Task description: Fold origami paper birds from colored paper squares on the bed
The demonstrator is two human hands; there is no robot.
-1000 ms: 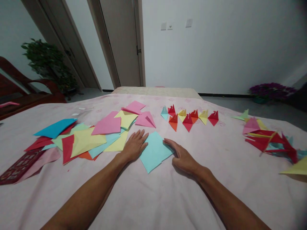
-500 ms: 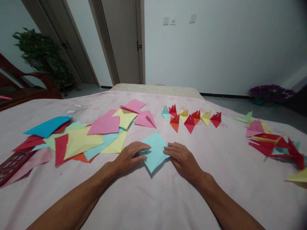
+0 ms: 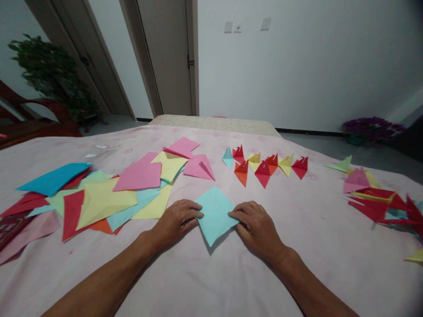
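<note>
A light blue square of paper lies in front of me, turned so that one corner points toward me. My left hand pinches its left corner between thumb and fingers. At the right corner my right hand grips the paper the same way, fingers bent over the edge. Beyond it stand several small folded paper cranes in red, orange, yellow and light blue.
On the left lies a loose pile of coloured paper sheets. Folded paper pieces are heaped at the right. A pink patterned cloth covers the table. Behind are a door and a potted plant.
Both hands have closed more firmly on the side corners of the light blue paper; the right fingers have curled in. The view has shifted slightly.
</note>
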